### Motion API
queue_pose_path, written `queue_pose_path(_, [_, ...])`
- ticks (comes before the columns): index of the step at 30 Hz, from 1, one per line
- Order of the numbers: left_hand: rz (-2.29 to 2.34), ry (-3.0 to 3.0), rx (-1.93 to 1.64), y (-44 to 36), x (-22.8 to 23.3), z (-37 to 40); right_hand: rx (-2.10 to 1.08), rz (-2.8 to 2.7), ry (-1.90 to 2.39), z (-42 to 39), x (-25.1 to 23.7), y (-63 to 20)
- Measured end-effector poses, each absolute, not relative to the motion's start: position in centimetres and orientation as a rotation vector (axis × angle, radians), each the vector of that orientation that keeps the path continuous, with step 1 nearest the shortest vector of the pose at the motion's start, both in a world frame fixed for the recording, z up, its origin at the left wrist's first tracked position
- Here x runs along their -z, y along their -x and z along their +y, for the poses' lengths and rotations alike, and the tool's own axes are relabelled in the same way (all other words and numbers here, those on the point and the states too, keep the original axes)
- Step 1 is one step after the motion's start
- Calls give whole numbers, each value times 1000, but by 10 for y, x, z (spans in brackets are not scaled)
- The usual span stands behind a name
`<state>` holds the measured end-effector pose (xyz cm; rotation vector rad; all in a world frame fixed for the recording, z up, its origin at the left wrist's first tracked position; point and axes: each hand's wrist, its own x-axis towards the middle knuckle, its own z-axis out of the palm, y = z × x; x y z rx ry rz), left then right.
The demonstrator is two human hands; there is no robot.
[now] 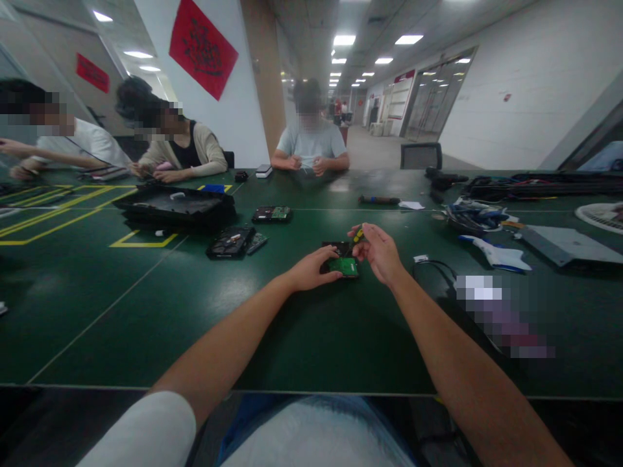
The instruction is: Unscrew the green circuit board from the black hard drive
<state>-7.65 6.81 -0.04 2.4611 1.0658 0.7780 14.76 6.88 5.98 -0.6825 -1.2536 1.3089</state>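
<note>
A hard drive (344,266) lies on the green table in front of me, its green circuit board facing up. My left hand (312,270) grips it from the left, with the thumb along the near edge and the fingers at the far side. In my right hand (381,251) is a small screwdriver with a yellow and black handle (359,235), pinched between thumb and fingers. Its shaft points down toward the drive; whether the tip touches a screw cannot be made out.
Left of the drive sit another hard drive (230,242), a further drive with a green board (272,214) and a black tray (178,204). To the right are a cable bundle (474,215), a grey metal case (569,245) and a blurred-out object (501,314). Several people sit across the table.
</note>
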Motion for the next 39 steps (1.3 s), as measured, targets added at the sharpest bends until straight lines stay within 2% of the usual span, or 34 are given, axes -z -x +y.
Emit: queue_pose_path(39, [1068,-2450,-771,76,-2,67,-1281,-1222,703,68,-62,-147])
